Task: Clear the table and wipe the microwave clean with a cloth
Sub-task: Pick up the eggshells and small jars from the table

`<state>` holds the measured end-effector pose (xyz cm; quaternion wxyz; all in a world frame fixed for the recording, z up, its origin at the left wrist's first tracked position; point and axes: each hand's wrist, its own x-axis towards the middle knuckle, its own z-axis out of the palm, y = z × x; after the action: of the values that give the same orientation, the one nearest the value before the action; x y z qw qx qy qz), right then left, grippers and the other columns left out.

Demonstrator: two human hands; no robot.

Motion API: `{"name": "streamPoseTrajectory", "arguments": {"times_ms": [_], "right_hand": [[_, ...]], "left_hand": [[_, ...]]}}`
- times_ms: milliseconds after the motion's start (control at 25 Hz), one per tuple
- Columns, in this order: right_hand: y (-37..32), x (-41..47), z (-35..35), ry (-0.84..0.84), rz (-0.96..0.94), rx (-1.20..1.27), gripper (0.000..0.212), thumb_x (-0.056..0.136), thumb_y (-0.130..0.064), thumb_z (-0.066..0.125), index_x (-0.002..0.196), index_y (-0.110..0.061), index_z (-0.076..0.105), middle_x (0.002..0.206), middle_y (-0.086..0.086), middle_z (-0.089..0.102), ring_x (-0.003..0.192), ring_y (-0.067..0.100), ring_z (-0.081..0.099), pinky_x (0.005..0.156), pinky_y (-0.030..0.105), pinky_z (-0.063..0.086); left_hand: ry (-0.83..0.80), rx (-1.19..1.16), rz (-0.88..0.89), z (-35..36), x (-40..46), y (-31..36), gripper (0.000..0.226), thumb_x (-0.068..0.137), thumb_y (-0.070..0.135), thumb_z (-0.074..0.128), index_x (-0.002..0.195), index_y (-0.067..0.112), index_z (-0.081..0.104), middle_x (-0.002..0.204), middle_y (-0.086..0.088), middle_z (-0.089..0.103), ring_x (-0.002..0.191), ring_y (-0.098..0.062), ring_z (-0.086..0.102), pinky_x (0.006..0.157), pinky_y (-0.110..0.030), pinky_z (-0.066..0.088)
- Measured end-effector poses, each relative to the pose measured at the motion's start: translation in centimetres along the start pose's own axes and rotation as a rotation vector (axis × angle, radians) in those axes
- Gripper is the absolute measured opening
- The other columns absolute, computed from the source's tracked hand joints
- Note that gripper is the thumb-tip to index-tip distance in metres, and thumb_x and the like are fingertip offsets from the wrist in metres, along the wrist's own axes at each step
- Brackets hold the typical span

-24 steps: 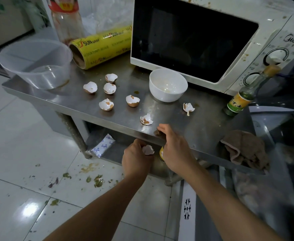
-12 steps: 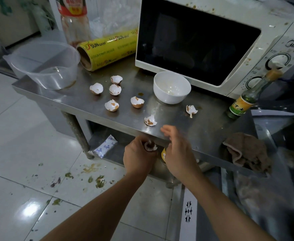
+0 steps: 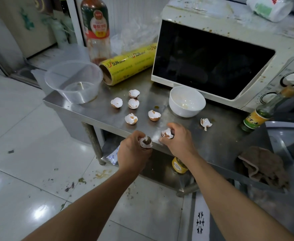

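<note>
Now my left hand (image 3: 134,152) grips a stack of shells (image 3: 145,142) at the table (image 3: 217,143) edge. My right hand (image 3: 178,139) pinches another shell (image 3: 167,133) on the steel; five halves (image 3: 131,118) lie beyond.

Microwave (image 3: 229,40) cut off at right edge.

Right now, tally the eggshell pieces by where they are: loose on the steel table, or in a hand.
Loose white-and-brown eggshell pieces on the steel table: 6
Shell piece gripped in left hand: 1
Shell piece gripped in right hand: 1
Total: 8
</note>
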<state>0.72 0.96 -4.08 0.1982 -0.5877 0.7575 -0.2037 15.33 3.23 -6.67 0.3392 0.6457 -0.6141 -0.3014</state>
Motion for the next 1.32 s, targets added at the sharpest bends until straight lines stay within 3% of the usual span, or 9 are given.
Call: {"name": "streamPoseTrajectory", "arguments": {"times_ms": [280, 440, 640, 800, 1040, 1320], "right_hand": [[-0.8, 0.2, 0.3, 0.058, 0.057, -0.021, 0.037, 0.074, -0.017, 0.075, 0.109, -0.012, 0.064, 0.111, 0.007, 0.054, 0.091, 0.015, 0.047, 0.076, 0.022, 0.037], [-2.3, 0.5, -1.2, 0.102, 0.067, 0.022, 0.040, 0.075, -0.020, 0.076, 0.111, -0.012, 0.063, 0.110, 0.007, 0.056, 0.100, 0.021, 0.052, 0.082, 0.028, 0.043], [-4.6, 3.0, -1.5, 0.165, 0.047, 0.076, 0.038, 0.074, -0.019, 0.077, 0.108, -0.013, 0.062, 0.106, 0.007, 0.061, 0.099, 0.023, 0.056, 0.084, 0.033, 0.049], [-5.5, 5.6, 0.1, 0.109, 0.031, 0.088, 0.037, 0.075, -0.023, 0.076, 0.109, -0.018, 0.061, 0.113, 0.004, 0.060, 0.104, 0.020, 0.055, 0.087, 0.032, 0.048], [-3.7, 6.8, 1.6, 0.013, -0.020, 0.074, 0.037, 0.069, -0.021, 0.081, 0.102, -0.017, 0.063, 0.104, 0.003, 0.067, 0.094, 0.020, 0.060, 0.079, 0.031, 0.052], [-2.6, 7.5, 1.4, -0.057, -0.127, 0.080, 0.040, 0.071, -0.023, 0.079, 0.105, -0.017, 0.058, 0.110, 0.003, 0.065, 0.099, 0.019, 0.059, 0.079, 0.023, 0.048]], "left_hand": [[-0.039, 0.003, 0.020, -2.3, 2.3, -0.9, 0.030, 0.073, 0.020, 0.075, 0.099, 0.020, 0.061, 0.092, 0.001, 0.070, 0.084, -0.016, 0.064, 0.077, -0.036, 0.056], [-0.013, 0.014, 0.099, -3.9, 3.7, -0.9, 0.032, 0.071, 0.015, 0.074, 0.100, 0.017, 0.059, 0.089, -0.003, 0.069, 0.082, -0.023, 0.064, 0.073, -0.037, 0.054], [-0.006, 0.047, 0.031, -5.9, 5.9, -0.5, 0.026, 0.073, 0.026, 0.074, 0.093, 0.026, 0.057, 0.086, 0.004, 0.068, 0.081, -0.019, 0.063, 0.067, -0.036, 0.054], [-0.020, 0.131, 0.014, -6.7, 7.4, -1.0, 0.029, 0.071, 0.028, 0.075, 0.093, 0.023, 0.057, 0.089, 0.001, 0.065, 0.084, -0.019, 0.059, 0.065, -0.033, 0.048], [-0.092, 0.149, -0.103, -4.5, 9.7, -0.2, 0.031, 0.067, 0.032, 0.077, 0.092, 0.028, 0.058, 0.097, -0.001, 0.062, 0.090, -0.021, 0.059, 0.075, -0.038, 0.054], [-0.084, 0.241, -0.186, -2.7, 10.3, 0.7, 0.027, 0.072, 0.027, 0.068, 0.096, 0.023, 0.057, 0.093, -0.002, 0.066, 0.089, -0.026, 0.060, 0.070, -0.034, 0.051]]}}
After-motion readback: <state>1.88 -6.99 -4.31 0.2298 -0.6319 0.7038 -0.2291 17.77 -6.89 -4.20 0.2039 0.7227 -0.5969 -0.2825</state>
